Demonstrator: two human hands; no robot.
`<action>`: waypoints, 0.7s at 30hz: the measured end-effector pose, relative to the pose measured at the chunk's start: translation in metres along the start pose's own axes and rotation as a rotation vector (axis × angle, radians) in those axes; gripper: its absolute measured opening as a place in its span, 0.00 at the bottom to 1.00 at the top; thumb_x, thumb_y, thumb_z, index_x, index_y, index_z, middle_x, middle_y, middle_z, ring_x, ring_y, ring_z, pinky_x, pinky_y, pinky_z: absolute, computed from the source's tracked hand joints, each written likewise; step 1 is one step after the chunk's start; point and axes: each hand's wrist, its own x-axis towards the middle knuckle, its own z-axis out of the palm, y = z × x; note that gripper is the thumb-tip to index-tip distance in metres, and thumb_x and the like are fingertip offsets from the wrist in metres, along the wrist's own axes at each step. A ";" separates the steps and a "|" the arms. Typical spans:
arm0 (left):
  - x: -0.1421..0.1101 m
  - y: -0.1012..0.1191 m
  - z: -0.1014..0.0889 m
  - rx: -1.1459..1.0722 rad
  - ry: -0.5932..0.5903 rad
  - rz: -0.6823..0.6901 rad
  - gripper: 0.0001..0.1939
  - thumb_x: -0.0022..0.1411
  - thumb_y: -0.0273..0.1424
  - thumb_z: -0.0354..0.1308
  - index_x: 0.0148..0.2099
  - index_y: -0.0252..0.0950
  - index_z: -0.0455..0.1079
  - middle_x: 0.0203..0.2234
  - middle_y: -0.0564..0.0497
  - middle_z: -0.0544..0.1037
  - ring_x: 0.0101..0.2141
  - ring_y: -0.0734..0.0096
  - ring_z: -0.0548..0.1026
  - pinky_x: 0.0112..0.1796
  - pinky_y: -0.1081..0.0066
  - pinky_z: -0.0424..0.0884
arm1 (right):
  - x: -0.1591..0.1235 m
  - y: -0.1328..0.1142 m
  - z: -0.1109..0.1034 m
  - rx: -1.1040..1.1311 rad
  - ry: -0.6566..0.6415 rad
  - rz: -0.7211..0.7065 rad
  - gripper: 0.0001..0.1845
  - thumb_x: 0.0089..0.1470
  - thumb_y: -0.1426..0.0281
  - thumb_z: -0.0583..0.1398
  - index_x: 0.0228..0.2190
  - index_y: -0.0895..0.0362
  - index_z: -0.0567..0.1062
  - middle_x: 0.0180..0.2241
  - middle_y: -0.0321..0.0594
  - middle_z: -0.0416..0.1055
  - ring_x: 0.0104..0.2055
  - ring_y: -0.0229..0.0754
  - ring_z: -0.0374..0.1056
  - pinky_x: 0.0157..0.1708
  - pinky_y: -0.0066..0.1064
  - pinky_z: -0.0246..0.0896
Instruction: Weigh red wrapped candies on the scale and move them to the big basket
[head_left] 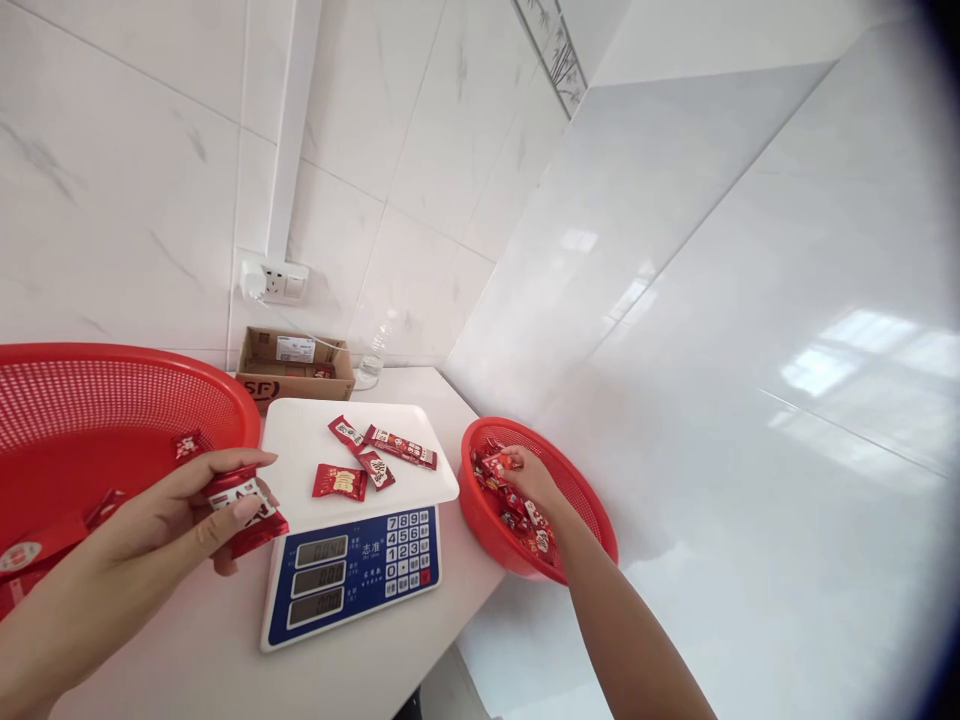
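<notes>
My left hand [180, 530] is closed around a red-and-white wrapped snack packet [244, 505], left of the scale. At the right, my right hand [532, 475] reaches into the small red basket [592, 510], its fingers pinching a red candy packet [496, 464] above the pile of wrapped candies [517, 515]. On the white weighing pan [292, 440] lie a long red bar [403, 447], a red packet with a cream print [340, 482] and a couple of smaller red packets [376, 469]. The blue scale panel [356, 577] has three displays and a keypad.
A large red basket [150, 365] with several red packets fills the left side. Behind the scale stand an open cardboard box [262, 385] and a clear plastic bottle [377, 347]. A cable runs from the wall socket [275, 282]. White table [202, 650] edges meet the tiled wall.
</notes>
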 end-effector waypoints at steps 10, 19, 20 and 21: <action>-0.002 0.007 -0.004 0.012 -0.145 0.024 0.27 0.55 0.51 0.54 0.52 0.43 0.60 0.26 0.56 0.71 0.25 0.72 0.69 0.31 0.70 0.70 | -0.045 -0.066 0.060 0.337 -0.109 -0.202 0.21 0.44 0.65 0.62 0.43 0.54 0.69 0.40 0.39 0.73 0.41 0.43 0.70 0.42 0.37 0.64; -0.009 0.010 -0.007 -0.068 -0.142 0.032 0.24 0.57 0.47 0.55 0.52 0.45 0.61 0.30 0.54 0.71 0.27 0.73 0.68 0.30 0.71 0.70 | -0.048 -0.088 0.123 0.198 -0.064 -0.252 0.20 0.45 0.68 0.60 0.43 0.53 0.71 0.44 0.40 0.71 0.43 0.44 0.69 0.46 0.41 0.62; -0.009 0.010 -0.007 -0.083 -0.138 0.036 0.23 0.57 0.47 0.55 0.52 0.45 0.62 0.31 0.53 0.72 0.28 0.73 0.68 0.29 0.71 0.70 | -0.049 -0.088 0.121 0.218 -0.050 -0.247 0.20 0.45 0.67 0.60 0.44 0.53 0.70 0.45 0.40 0.71 0.43 0.44 0.69 0.46 0.41 0.62; -0.009 0.011 -0.008 -0.094 -0.131 0.042 0.23 0.56 0.47 0.56 0.52 0.44 0.62 0.31 0.53 0.72 0.28 0.73 0.69 0.28 0.71 0.70 | -0.052 -0.088 0.119 0.257 -0.044 -0.238 0.20 0.46 0.66 0.60 0.44 0.53 0.70 0.46 0.41 0.70 0.44 0.44 0.69 0.46 0.40 0.63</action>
